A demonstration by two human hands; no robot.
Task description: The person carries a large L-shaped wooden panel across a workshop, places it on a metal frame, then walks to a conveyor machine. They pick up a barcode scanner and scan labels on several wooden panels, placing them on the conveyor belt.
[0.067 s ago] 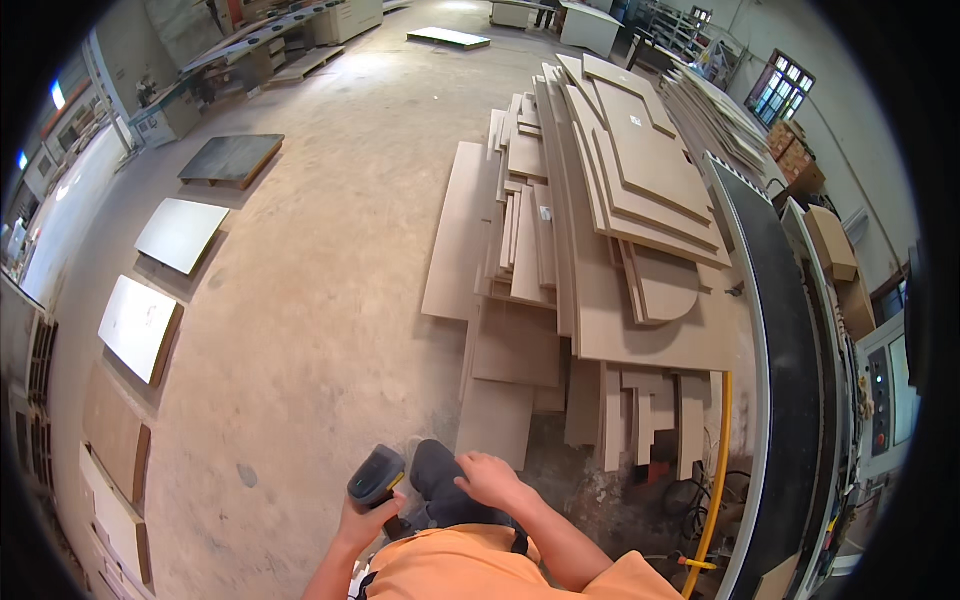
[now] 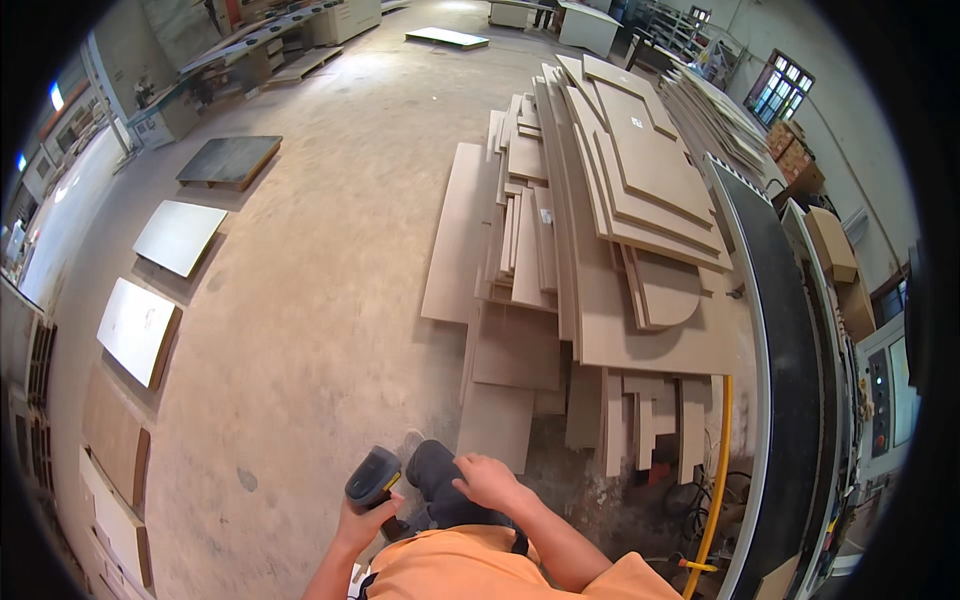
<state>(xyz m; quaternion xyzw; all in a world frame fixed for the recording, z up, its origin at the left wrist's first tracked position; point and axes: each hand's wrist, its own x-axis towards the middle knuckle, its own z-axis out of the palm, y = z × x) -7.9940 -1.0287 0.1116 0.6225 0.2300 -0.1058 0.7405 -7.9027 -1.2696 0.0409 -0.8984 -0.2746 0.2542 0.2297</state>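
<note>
My left hand [image 2: 364, 522] is wrapped round the grip of a dark handheld barcode scanner [image 2: 374, 474] with a small yellow mark on its side. The scanner's head points up and away from me, left of my dark trouser leg [image 2: 434, 478]. My right hand [image 2: 490, 482] holds nothing and hangs just over that leg; its fingers are loosely bent and a little apart. Whether it touches the trousers I cannot tell. Ahead of it to the right stands a tall, uneven pile of brown boards [image 2: 655, 165], some with stepped or rounded edges.
On my right runs a long machine with a black belt [image 2: 785, 350] and a control panel [image 2: 885, 390]. A yellow hose [image 2: 721, 480] and dark cables lie beside it. Low board stacks [image 2: 137, 325] line the left side. Further tables [image 2: 590, 28] stand at the far end of the concrete floor.
</note>
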